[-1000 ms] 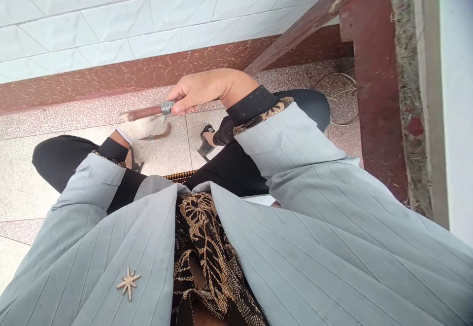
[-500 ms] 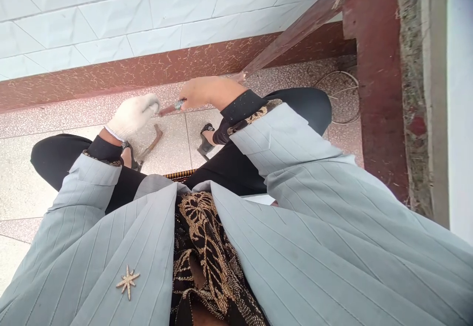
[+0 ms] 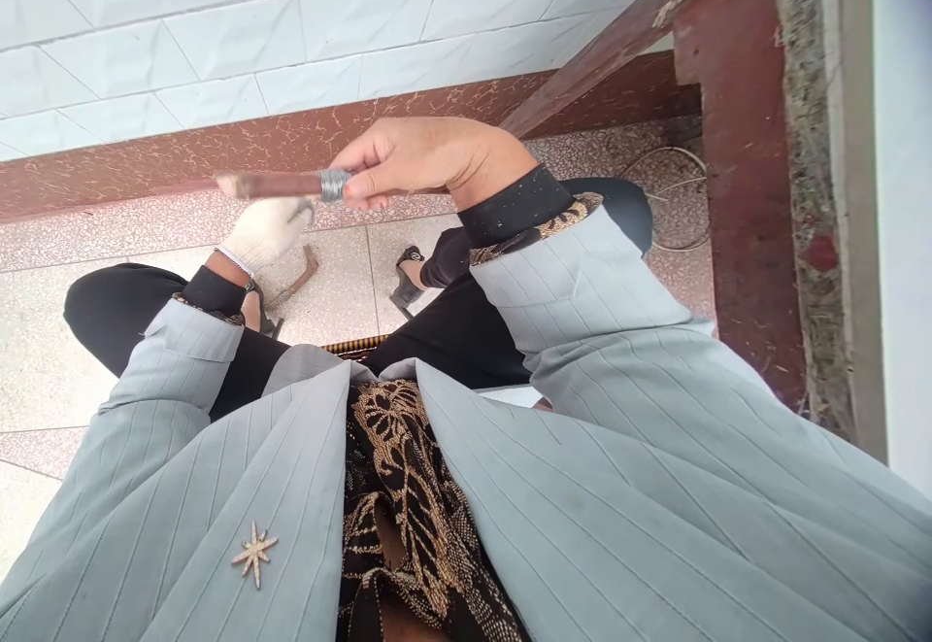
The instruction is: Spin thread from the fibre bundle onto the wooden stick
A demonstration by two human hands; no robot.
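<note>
My right hand [image 3: 408, 164], bare, grips a reddish-brown stick [image 3: 281, 185] with its thumb and fingers. Silver wire [image 3: 334, 185] is wound round the stick just beside the fingertips. The stick points left, nearly level, and its pale far end is blurred. Below it, my left hand [image 3: 263, 234] in a white knitted glove is closed with curled fingers. Something grey shows at the gloved fingertips, too small to name. Whether the glove touches the stick I cannot tell. A bent brown piece of wood [image 3: 297, 278] lies on the floor under the left hand.
A white tiled wall [image 3: 240, 45] with a red-brown skirting rises in front. At the right stand a dark red wooden post [image 3: 749, 195] and a slanting brown bar [image 3: 612, 35]. A thin cable [image 3: 681, 152] lies coiled on the floor. My shoes are below my hands.
My right hand has risen and turned, swinging the stick up and left above the gloved hand. The stick's left end, earlier at the gloved fingers, now extends past them. My left hand has barely moved.
</note>
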